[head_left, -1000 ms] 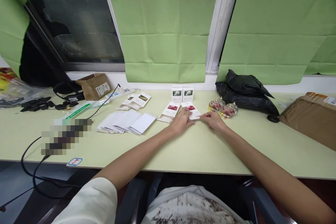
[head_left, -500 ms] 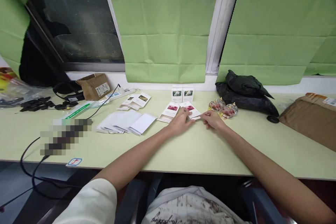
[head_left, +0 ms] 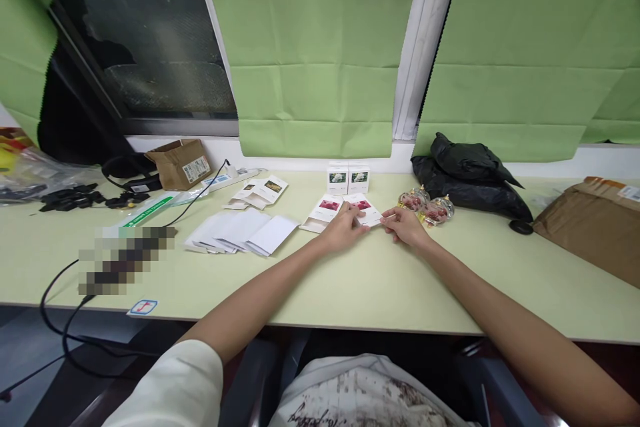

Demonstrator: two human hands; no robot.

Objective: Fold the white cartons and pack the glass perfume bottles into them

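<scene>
The counter (head_left: 440,293) spreads across the lower half of the frame, its smooth top giving light card little to catch on, so a sideways pull could make a piece skid. The black plastic bundle (head_left: 470,183), right of centre, sits too far from the hands to be much of a hazard. At the centre, the left hand (head_left: 345,228) lies with its fingers spread over a flattened flower carton (head_left: 369,213), pressing rather than clasping; if that pressure slackened, the card could swing round. The right hand (head_left: 405,225) has a narrow grip, thumb and finger pinched on the carton's near right corner; too hard a tug there might crease or tear the thin card. The second flattened carton (head_left: 325,210), just left of it, could be pushed askew by the left wrist. Behind, the two upright boxes (head_left: 349,179) could be nudged if the card slid away. Smallest, the glass ornaments (head_left: 437,211), just beyond the right knuckles, might roll or chip if an elbow-led sweep knocked them.
</scene>
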